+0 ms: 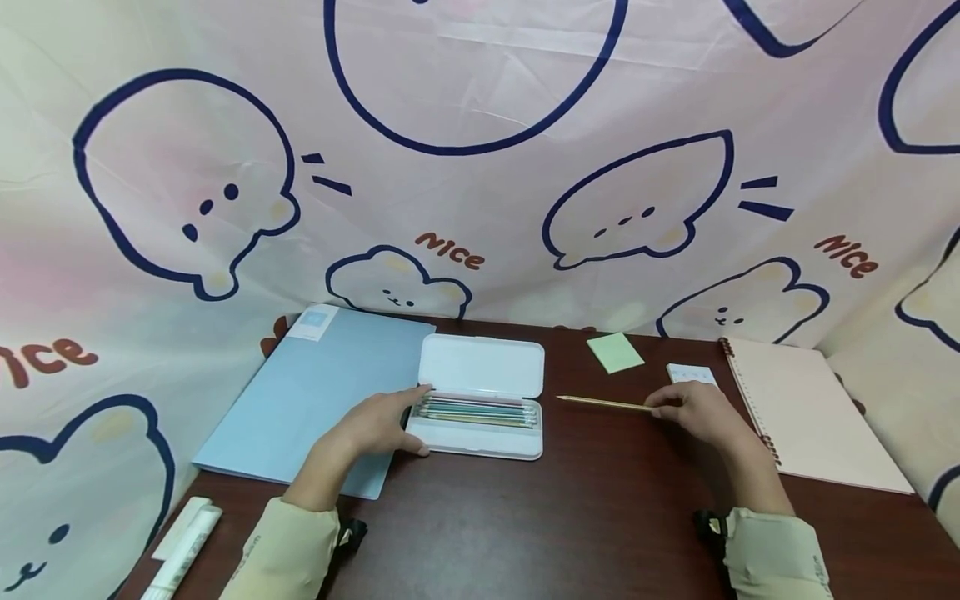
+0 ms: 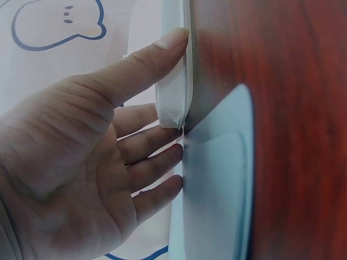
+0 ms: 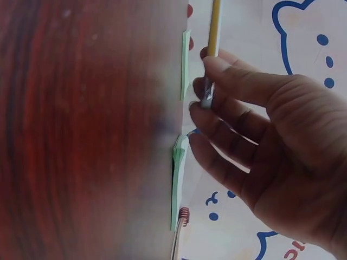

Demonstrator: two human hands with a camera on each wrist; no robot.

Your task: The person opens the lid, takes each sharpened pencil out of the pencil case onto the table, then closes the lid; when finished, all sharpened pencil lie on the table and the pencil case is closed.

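Observation:
An open white pencil case lies near the middle of the table, its lid tipped back and several pencils lying side by side inside. My left hand holds the case at its left end, thumb at the near corner and forefinger by the hinge side. In the left wrist view the thumb presses against the case wall. To the right of the case, my right hand pinches a yellow pencil by its right end. The pencil's pointed end faces left, toward the case.
A blue folder lies left of the case, partly under the left hand. Green sticky notes and a small pale pad are behind the right hand. A spiral notebook lies far right; white items sit front left.

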